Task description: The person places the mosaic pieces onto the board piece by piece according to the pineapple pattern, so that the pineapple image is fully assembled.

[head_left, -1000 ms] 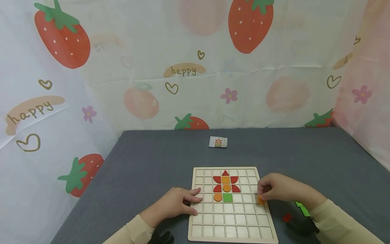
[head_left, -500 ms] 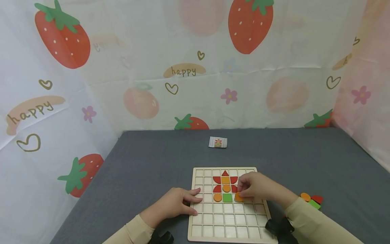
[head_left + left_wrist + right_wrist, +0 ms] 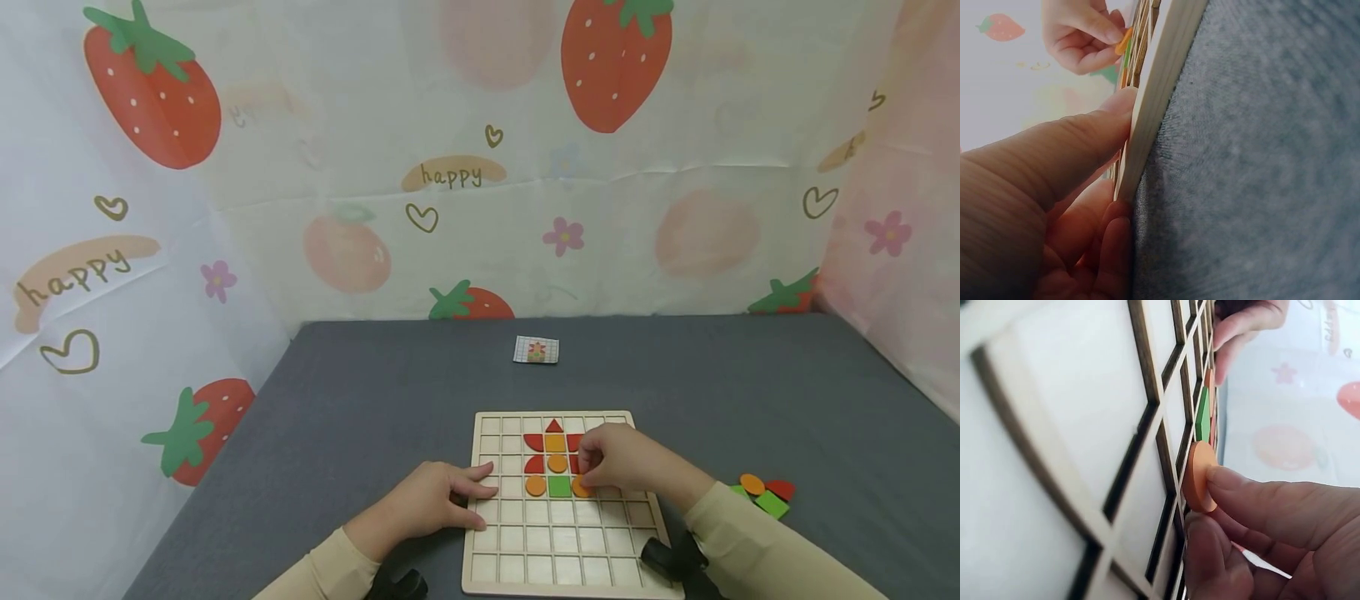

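nearest, at the board's (image 3: 517, 567) seven o'clock, a black wrist device (image 3: 407, 586) is cut off by the view's bottom edge. at nine o'clock the left hand (image 3: 438, 496) rests on the rim, fingers spread wide; light pressure there should stop the board sliding. the right hand (image 3: 617, 454) pinches an orange disc (image 3: 1197, 478) narrowly between thumb and finger, at the cell on the green square's (image 3: 559, 486) three o'clock side. to seat it well, it would help to level the disc, centre it within the ridges and press its middle before letting go. whether it already lies flat is hard to tell, and the fingers partly cover the red pieces (image 3: 573, 463) toward its twelve o'clock. at the board's three o'clock, the loose pieces (image 3: 772, 505) sit partly behind the sleeve (image 3: 750, 533). farthest, near twelve o'clock, the card (image 3: 536, 350) carries a pattern too small to read.
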`<state>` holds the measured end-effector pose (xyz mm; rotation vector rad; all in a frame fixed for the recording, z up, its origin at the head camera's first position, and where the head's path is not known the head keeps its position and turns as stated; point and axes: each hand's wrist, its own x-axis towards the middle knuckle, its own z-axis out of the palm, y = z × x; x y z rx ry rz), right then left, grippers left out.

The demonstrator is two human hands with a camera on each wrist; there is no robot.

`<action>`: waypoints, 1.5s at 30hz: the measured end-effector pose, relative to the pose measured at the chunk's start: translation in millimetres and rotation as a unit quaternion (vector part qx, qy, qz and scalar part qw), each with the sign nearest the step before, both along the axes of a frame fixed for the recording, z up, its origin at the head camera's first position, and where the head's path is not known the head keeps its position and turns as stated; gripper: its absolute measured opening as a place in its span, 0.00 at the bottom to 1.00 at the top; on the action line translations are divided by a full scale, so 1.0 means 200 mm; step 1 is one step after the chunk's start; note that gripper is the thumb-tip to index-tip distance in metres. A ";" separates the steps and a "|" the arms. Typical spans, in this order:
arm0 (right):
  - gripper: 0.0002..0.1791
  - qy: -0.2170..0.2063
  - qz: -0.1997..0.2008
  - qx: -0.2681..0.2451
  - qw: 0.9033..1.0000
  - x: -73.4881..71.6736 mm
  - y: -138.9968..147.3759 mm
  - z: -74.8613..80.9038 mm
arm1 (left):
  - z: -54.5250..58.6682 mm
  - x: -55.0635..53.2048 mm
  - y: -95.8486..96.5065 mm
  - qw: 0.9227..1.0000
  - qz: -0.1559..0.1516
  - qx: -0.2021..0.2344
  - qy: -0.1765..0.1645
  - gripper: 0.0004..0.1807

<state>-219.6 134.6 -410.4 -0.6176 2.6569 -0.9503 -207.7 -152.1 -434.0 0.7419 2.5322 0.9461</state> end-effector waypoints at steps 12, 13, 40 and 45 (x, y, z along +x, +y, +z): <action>0.13 0.007 -0.025 0.055 0.998 0.00 -0.03 0.00 | 0.00 0.00 -0.01 1.000 -0.008 -0.002 0.013 0.26; 0.13 0.006 -0.022 0.050 0.999 0.00 -0.03 0.00 | 0.00 0.00 -0.01 1.000 -0.009 -0.003 0.014 0.26; 0.07 -0.073 -0.061 0.006 0.995 0.05 0.75 0.07 | -0.02 -0.01 -0.01 1.000 -0.014 0.005 0.022 0.26; 0.09 -0.088 -0.075 0.016 0.993 0.07 0.85 0.03 | -0.02 -0.01 -0.02 0.999 -0.018 0.004 0.026 0.26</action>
